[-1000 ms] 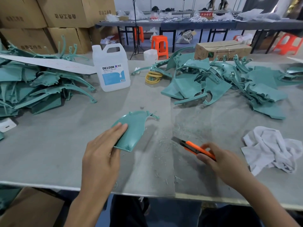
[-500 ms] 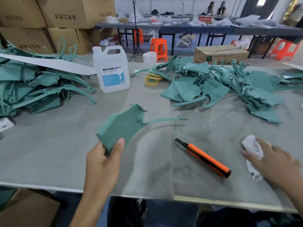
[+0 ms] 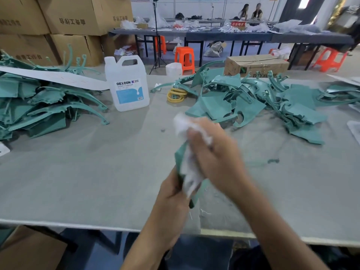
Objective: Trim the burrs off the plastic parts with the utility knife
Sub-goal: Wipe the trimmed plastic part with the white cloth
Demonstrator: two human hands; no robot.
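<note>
The left hand [image 3: 173, 199] is gripping the bottom end of a curved teal plastic part [image 3: 180, 156]. Its fingers are curling round the part and holding it up above the grey desk [image 3: 78, 172], near the front edge. The part is standing almost upright, and its top end is poking out to the left of the right hand [image 3: 216, 158].

The right hand is sitting just above the left hand and is squeezing a crumpled white cloth [image 3: 183, 123]. It is pressing the cloth against the face of the part. The cloth is sticking out above the right hand and hanging down between the two hands. So the hands are close together, each one clamped on something, with the part and the cloth between them. Everything around the hands is looking blurry, so the edges of the part are hard to see.

Well off to the left of the left hand, a big left heap of teal plastic parts [image 3: 39, 106] is lying on the desk. A right heap of teal plastic parts [image 3: 253, 100] is spreading out beyond the right hand and to its right. Beyond the hands and a bit to the left, a clear plastic jug with a blue and white label [image 3: 127, 84] is standing upright. A coil of yellow rings [image 3: 176, 94] is lying between the jug and the right heap.
</note>
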